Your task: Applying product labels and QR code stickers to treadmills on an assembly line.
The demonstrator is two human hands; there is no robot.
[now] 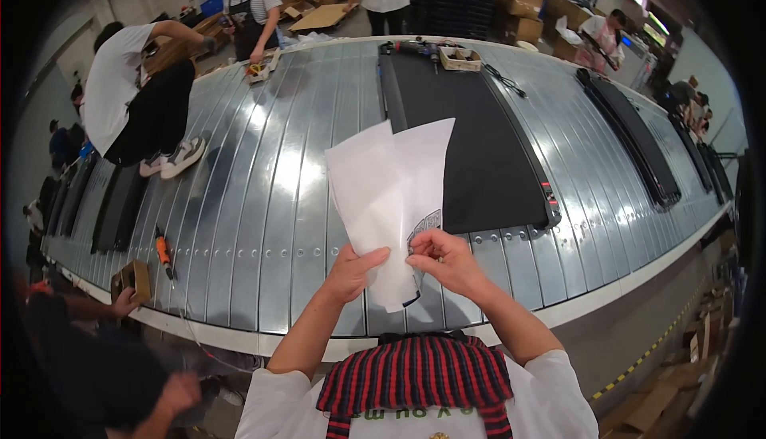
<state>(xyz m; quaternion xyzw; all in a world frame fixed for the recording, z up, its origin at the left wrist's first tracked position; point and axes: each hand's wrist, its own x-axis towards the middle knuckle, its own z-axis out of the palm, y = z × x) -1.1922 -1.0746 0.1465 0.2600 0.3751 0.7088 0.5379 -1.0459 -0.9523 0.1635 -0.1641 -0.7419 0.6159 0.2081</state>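
My left hand (355, 274) is closed around a curled stack of white sheets (371, 196), its thumb lying across the front. The sheets fan apart at the top, and dark print shows at their right edge. At that edge my right hand (448, 262) is closed in a pinch, thumb against forefinger; it looks to be gripping a sheet's border. Both hands are raised over the near side of the metal slatted conveyor table (239, 279). Beyond them lies a wide flat black panel (471, 144) with dark side rails.
On the black panel's far end are a power tool (411, 47) and a small parts box (460, 59). An orange screwdriver (163, 251) and a cardboard box (132, 282) are at the left. Another person (140, 96) crouches on the table. More black units (630, 140) lie right.
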